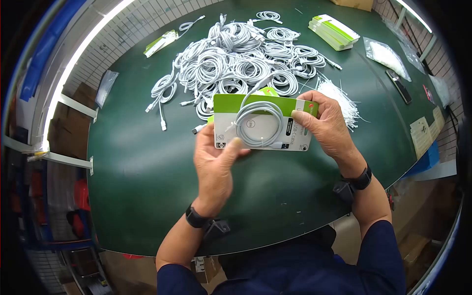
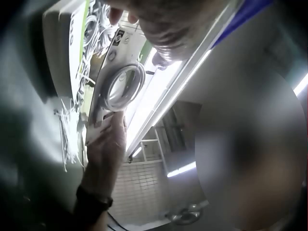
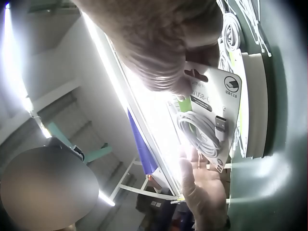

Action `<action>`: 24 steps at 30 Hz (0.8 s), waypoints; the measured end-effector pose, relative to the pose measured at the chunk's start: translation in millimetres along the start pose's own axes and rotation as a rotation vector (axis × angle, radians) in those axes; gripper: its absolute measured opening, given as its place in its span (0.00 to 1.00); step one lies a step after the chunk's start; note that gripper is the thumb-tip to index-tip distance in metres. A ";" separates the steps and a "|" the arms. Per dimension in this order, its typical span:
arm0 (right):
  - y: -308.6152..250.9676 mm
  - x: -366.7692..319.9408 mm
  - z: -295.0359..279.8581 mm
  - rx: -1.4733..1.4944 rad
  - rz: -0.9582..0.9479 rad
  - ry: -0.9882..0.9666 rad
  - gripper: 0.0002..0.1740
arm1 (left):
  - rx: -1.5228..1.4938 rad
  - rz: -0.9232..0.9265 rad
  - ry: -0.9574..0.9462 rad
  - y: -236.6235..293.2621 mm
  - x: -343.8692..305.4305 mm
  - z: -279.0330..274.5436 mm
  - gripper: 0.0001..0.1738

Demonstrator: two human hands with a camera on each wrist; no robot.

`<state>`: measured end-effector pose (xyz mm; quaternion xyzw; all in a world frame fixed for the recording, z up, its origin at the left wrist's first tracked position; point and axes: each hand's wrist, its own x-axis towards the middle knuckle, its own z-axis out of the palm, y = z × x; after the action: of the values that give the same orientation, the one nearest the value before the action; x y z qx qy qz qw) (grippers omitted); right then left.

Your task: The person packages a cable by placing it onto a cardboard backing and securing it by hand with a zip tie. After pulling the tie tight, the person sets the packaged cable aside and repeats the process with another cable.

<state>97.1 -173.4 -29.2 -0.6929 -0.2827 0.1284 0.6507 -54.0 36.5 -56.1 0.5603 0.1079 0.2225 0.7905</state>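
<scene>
A green-and-white USB-C cable card (image 1: 226,124) is held up over the table between both hands, its printed face upward in the head view. On it lies a coiled white cable (image 1: 239,127), its USB plug (image 3: 220,123) near one edge. My left hand (image 1: 214,164) grips the lower left corner of the card, the thumb on the front by the coil and fingers behind. My right hand (image 1: 324,120) pinches the right end, thumb in front. A white tie (image 1: 231,125) sticks out at the left side of the coil.
Behind the card a large heap of coiled white cables (image 1: 211,64) covers the table's middle. White cable ties (image 1: 339,98) lie to its right. A stack of cards (image 1: 334,32), a bag of white pieces (image 1: 388,56) and a dark handheld object (image 1: 399,86) are further right.
</scene>
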 end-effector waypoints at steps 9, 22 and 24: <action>-5.4 -9.1 16.5 -0.243 -0.053 -0.201 0.13 | 1.445 0.652 -0.288 50.7 3.4 -1.7 0.38; 6.4 -7.7 29.4 -0.551 -0.663 -0.204 0.15 | 1.421 0.738 -0.407 14.4 2.7 1.4 0.34; 5.3 -7.0 31.9 -0.626 -0.681 -0.182 0.13 | 1.386 0.707 -0.399 14.1 2.1 1.7 0.33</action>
<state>75.3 -150.8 -39.5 -0.7097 -0.5748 -0.1235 0.3883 -54.8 39.9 -42.1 0.9538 -0.1055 0.2378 0.1501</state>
